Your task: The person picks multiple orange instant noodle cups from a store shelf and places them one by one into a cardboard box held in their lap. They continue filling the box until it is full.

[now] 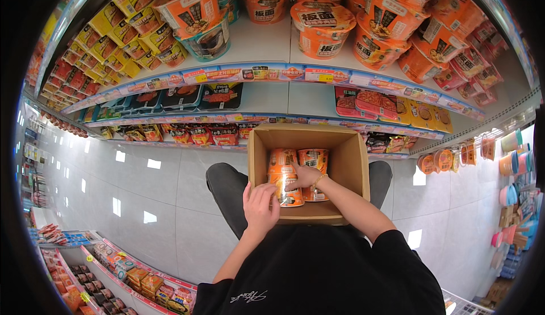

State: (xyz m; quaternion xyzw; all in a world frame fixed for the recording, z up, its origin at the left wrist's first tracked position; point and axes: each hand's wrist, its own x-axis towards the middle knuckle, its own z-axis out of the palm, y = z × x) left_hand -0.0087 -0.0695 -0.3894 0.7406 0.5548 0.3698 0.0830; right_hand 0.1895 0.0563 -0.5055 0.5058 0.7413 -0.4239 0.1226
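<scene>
An opened cardboard box (363, 166) stands between my knees, in front of the shelves. Orange instant noodle tubs (284, 161) lie on their sides in its left and middle part, one pair beside another. My right hand (305, 176) reaches into the box and rests on the tubs, fingers spread over the left pair. At the box's left wall, my left hand (260, 202) has its fingertips near or against the lower left tub. Whether either hand grips a tub cannot be told.
Orange noodle tubs (322, 29) stand stacked on the upper shelf (264, 51), with yellow packs (140, 29) at its left. Lower shelves hold flat noodle trays (221, 96) and bagged noodles (224, 135). Another stocked shelf (127, 287) is behind me at left; plastic tubs hang at right.
</scene>
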